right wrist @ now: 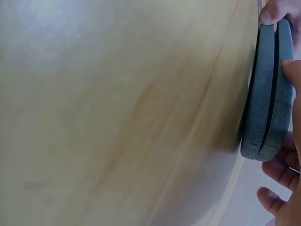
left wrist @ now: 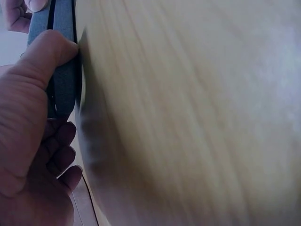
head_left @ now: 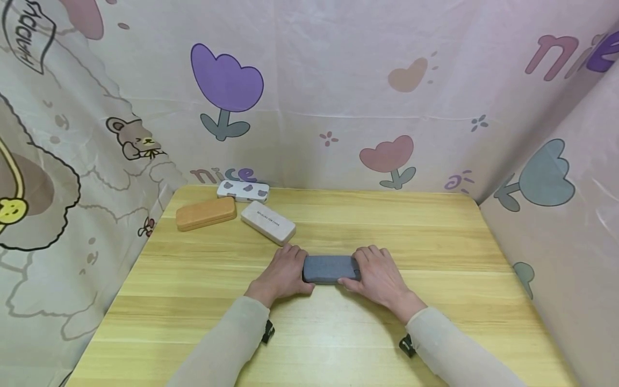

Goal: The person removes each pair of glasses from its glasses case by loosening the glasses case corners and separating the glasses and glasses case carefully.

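A blue-grey glasses case (head_left: 331,269) lies on the table, held at both ends. My left hand (head_left: 284,271) grips its left end, the thumb along the near side and the fingers round the end. At the right end my right hand (head_left: 380,275) holds it, thumb at the near edge and fingers on the far side. In the right wrist view a narrow dark gap runs between the lid and base of the glasses case (right wrist: 261,94). The left wrist view shows my left thumb across the side of the glasses case (left wrist: 64,89).
A white case with printed lettering (head_left: 268,222) lies just beyond my left hand. Behind it are a tan case (head_left: 206,214) and a white case with grey patches (head_left: 243,191). Printed curtains (head_left: 309,70) enclose the wooden table (head_left: 411,226) at the back and sides.
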A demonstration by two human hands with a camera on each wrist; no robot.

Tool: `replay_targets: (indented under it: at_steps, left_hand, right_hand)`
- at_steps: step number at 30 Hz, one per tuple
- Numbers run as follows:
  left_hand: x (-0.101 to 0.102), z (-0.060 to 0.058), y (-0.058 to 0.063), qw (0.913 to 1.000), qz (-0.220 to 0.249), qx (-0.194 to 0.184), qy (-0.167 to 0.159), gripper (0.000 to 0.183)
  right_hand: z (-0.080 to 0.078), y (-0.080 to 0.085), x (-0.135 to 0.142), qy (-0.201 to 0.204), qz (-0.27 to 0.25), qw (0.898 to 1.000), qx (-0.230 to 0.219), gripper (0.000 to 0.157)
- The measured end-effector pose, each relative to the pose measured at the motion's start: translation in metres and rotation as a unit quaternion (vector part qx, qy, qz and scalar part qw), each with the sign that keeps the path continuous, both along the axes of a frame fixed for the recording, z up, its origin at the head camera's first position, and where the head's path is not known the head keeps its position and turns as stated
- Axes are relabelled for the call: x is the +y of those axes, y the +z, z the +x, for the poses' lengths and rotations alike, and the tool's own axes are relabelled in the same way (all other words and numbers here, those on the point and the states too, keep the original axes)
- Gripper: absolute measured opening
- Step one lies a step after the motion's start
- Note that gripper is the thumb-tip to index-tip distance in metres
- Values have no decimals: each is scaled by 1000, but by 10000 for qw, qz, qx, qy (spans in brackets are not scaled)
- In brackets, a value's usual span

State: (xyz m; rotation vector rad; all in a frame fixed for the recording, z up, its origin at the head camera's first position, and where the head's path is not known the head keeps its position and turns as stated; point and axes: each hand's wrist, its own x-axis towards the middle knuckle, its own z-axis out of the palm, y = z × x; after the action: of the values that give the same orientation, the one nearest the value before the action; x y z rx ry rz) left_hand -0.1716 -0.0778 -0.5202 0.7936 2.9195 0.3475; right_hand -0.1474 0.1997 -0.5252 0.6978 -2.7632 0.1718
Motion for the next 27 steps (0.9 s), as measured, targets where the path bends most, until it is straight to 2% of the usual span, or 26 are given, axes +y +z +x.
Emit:
replay_targets:
  at_steps: [14,21,27]
  left_hand:
    - [-1,-2,-1,9999,101,-99,-18,77]
    - [-5,-3,-7,9985,378,-397,83,81]
    - [-6,-5,-10,9981,450,-406,52,82]
  right_hand:
    - [-4,2,1,28,-130,9997,-206,68]
    - [-8,3,1,-45,-336,9981,-505,67]
    - [-12,8,2,-90,-581,9946,-851,65]
